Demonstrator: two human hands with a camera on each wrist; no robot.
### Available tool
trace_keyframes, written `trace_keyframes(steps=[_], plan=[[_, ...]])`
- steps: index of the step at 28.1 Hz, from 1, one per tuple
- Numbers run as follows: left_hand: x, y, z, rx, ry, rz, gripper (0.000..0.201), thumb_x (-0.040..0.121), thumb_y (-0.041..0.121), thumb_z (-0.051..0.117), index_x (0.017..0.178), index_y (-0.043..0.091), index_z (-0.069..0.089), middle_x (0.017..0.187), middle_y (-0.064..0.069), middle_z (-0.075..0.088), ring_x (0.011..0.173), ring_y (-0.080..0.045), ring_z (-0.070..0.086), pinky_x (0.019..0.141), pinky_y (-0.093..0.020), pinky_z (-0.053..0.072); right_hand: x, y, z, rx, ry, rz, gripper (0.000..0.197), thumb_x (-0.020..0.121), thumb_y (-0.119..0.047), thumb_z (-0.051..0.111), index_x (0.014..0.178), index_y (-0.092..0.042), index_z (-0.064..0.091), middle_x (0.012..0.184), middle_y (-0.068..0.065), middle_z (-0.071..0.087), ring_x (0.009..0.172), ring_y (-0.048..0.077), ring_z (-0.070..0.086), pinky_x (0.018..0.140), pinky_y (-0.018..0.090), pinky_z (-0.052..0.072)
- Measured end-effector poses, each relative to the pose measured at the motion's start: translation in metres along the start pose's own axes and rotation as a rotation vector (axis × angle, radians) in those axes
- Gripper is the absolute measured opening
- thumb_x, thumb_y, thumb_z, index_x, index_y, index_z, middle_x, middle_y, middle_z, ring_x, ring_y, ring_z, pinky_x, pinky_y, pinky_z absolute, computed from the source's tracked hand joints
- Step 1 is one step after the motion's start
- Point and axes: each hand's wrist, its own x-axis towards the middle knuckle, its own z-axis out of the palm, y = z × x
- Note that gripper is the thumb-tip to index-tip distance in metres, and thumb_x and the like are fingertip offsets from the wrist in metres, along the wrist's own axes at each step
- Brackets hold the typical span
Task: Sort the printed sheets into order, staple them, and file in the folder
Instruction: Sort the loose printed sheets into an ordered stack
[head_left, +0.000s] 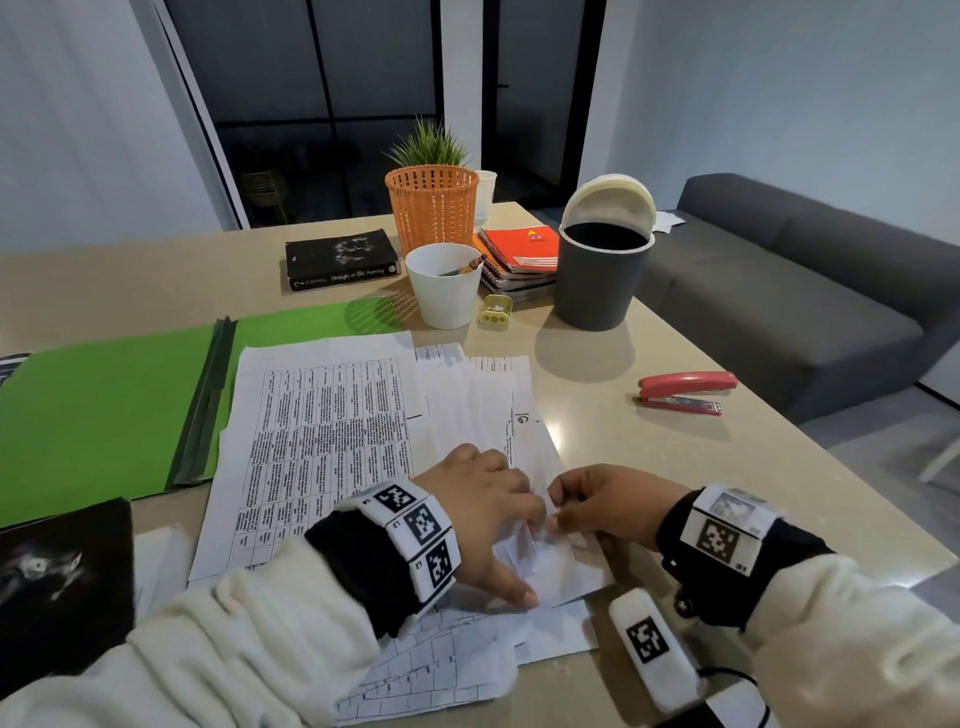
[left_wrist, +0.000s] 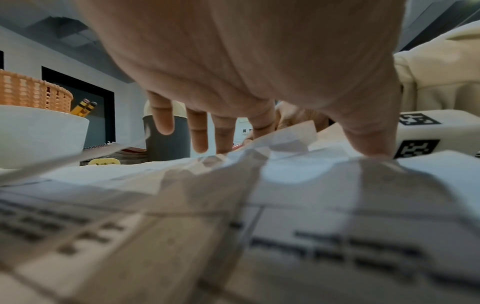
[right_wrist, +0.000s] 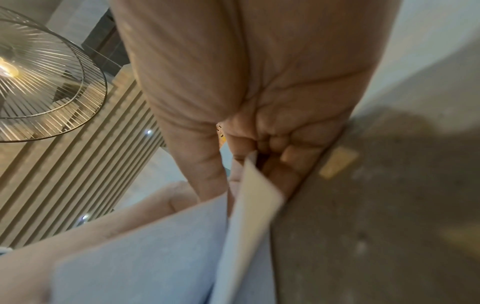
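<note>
Printed sheets (head_left: 332, 441) with dense tables lie spread on the beige table, partly over an open green folder (head_left: 104, 410). My left hand (head_left: 488, 514) lies on the sheets' near right corner, thumb pressing the paper (left_wrist: 371, 148) and fingers (left_wrist: 197, 131) reaching down to it. My right hand (head_left: 602, 506) pinches the lifted corner of the sheets (right_wrist: 249, 185) between thumb and curled fingers. A red stapler (head_left: 685, 392) rests on the table to the right, away from both hands.
Behind the sheets stand a white cup with pencils (head_left: 444, 286), an orange basket (head_left: 432, 208), a grey bin with a swing lid (head_left: 602, 260), spiral notebooks (head_left: 519, 260), a black book (head_left: 340, 260) and a yellow sharpener (head_left: 496, 310). A grey sofa (head_left: 810, 291) lies beyond the table's right edge.
</note>
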Motion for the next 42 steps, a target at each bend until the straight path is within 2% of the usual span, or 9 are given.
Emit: trace_keyframes(steps=[5, 11, 22, 25, 28, 32, 37, 40, 42], plan=[[-0.0025, 0.0043, -0.0029, 0.045, -0.008, -0.033, 0.065, 0.075, 0.077, 0.043, 0.118, 0.028, 0.046, 0.108, 0.003, 0.05, 0.103, -0.019, 0.037, 0.093, -0.039, 0.026, -0.0023, -0.0027, 0.0007, -0.037, 0.01, 0.003, 0.018, 0.08, -0.018, 0.072, 0.069, -0.021, 0.057, 0.056, -0.01, 0.05, 0.049, 0.003, 0.044, 0.056, 0.015, 0.038], [-0.0034, 0.0064, -0.0038, 0.038, -0.029, -0.102, 0.066, 0.073, 0.081, 0.039, 0.112, 0.028, 0.049, 0.101, 0.0, 0.05, 0.097, -0.022, 0.045, 0.085, -0.04, 0.036, -0.0044, -0.0047, 0.0001, -0.074, 0.017, 0.001, 0.021, 0.082, -0.017, 0.07, 0.066, -0.022, 0.058, 0.056, -0.011, 0.056, 0.054, 0.005, 0.05, 0.064, 0.019, 0.043], [-0.0054, 0.0081, -0.0057, -0.143, 0.012, -0.131, 0.076, 0.068, 0.076, 0.055, 0.125, 0.03, 0.034, 0.116, 0.006, 0.055, 0.095, -0.019, 0.054, 0.072, -0.03, 0.036, -0.002, -0.0038, 0.0017, -0.115, 0.03, 0.003, 0.017, 0.083, -0.019, 0.067, 0.069, -0.023, 0.058, 0.063, -0.009, 0.055, 0.064, 0.011, 0.05, 0.074, 0.026, 0.043], [-0.0035, 0.0095, -0.0041, -0.04, 0.04, -0.23, 0.088, 0.068, 0.082, 0.047, 0.131, 0.023, 0.028, 0.124, 0.0, 0.052, 0.099, -0.024, 0.055, 0.077, -0.034, 0.041, -0.0025, -0.004, 0.0006, -0.114, 0.03, 0.011, 0.025, 0.084, -0.019, 0.067, 0.061, -0.022, 0.056, 0.055, -0.012, 0.055, 0.057, 0.007, 0.049, 0.071, 0.023, 0.042], [-0.0016, 0.0104, -0.0012, 0.07, 0.033, -0.28, 0.089, 0.072, 0.084, 0.03, 0.135, 0.022, 0.027, 0.13, -0.002, 0.046, 0.108, -0.025, 0.05, 0.079, -0.037, 0.035, -0.0023, -0.0044, 0.0005, -0.111, 0.026, 0.014, 0.024, 0.084, -0.02, 0.067, 0.062, -0.022, 0.057, 0.056, -0.012, 0.056, 0.058, 0.006, 0.05, 0.074, 0.024, 0.043], [-0.0009, 0.0086, 0.0001, 0.132, 0.039, -0.304, 0.085, 0.072, 0.085, 0.018, 0.126, 0.024, 0.043, 0.124, -0.002, 0.046, 0.109, -0.024, 0.045, 0.074, -0.037, 0.031, -0.0021, -0.0036, 0.0013, -0.095, 0.025, 0.011, 0.025, 0.084, -0.018, 0.067, 0.061, -0.022, 0.057, 0.057, -0.011, 0.056, 0.059, 0.009, 0.05, 0.074, 0.027, 0.043], [-0.0032, 0.0078, -0.0057, 0.049, 0.08, -0.356, 0.082, 0.071, 0.086, 0.022, 0.119, 0.025, 0.05, 0.126, -0.002, 0.04, 0.112, -0.023, 0.042, 0.073, -0.036, 0.032, -0.0047, -0.0047, 0.0012, -0.07, 0.023, 0.026, 0.028, 0.084, -0.016, 0.065, 0.059, -0.021, 0.054, 0.051, -0.011, 0.052, 0.049, 0.005, 0.045, 0.063, 0.023, 0.039], [-0.0069, 0.0059, -0.0093, -0.116, 0.148, -0.417, 0.064, 0.078, 0.078, 0.029, 0.101, 0.023, 0.05, 0.1, 0.001, 0.039, 0.092, -0.017, 0.042, 0.069, -0.032, 0.032, -0.0053, -0.0062, 0.001, -0.037, 0.007, 0.045, 0.02, 0.083, -0.015, 0.063, 0.064, -0.021, 0.059, 0.062, -0.004, 0.057, 0.056, 0.012, 0.049, 0.068, 0.029, 0.042], [-0.0076, 0.0052, -0.0082, -0.194, 0.217, -0.457, 0.042, 0.087, 0.064, 0.037, 0.087, 0.023, 0.042, 0.095, 0.002, 0.042, 0.081, -0.016, 0.038, 0.068, -0.03, 0.032, -0.006, -0.0073, 0.0012, -0.015, -0.004, 0.041, 0.016, 0.085, -0.017, 0.063, 0.069, -0.019, 0.061, 0.07, 0.0, 0.059, 0.062, 0.014, 0.052, 0.071, 0.03, 0.044]])
